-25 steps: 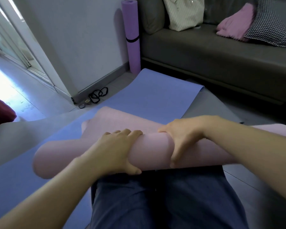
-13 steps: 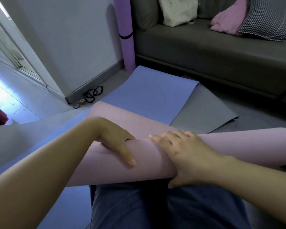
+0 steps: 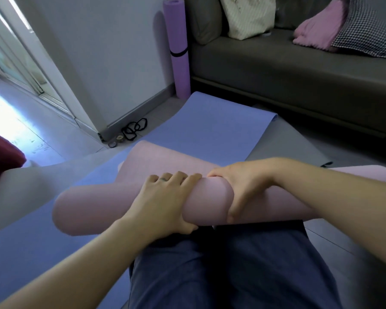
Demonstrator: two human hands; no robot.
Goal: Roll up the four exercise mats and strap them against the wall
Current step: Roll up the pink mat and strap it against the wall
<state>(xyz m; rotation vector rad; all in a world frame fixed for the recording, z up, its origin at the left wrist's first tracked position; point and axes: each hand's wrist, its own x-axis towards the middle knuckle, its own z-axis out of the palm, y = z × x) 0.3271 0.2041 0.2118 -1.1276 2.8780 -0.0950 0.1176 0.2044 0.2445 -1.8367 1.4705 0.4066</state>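
A pink mat (image 3: 94,208) lies mostly rolled across my lap, its loose end (image 3: 165,155) still flat ahead. My left hand (image 3: 165,199) wraps over the middle of the roll, thumb underneath. My right hand (image 3: 239,186) grips the roll just to the right of it. Under the pink mat lies a flat blue mat (image 3: 210,126), and under that a grey mat (image 3: 283,143). A purple mat (image 3: 178,47), rolled and bound with a black strap, stands upright against the wall beside the sofa. Black elastic straps (image 3: 135,129) lie on the floor by the skirting.
A dark grey sofa (image 3: 288,70) with a bag and cushions runs along the far right. A white wall corner and a sliding door frame (image 3: 42,70) stand at the left. A dark red object (image 3: 2,157) sits at the left edge. My legs in blue trousers fill the foreground.
Both hands have shifted their grip and turned the roll, and are now clamped side by side over the roll's top. The view tilted down slightly.
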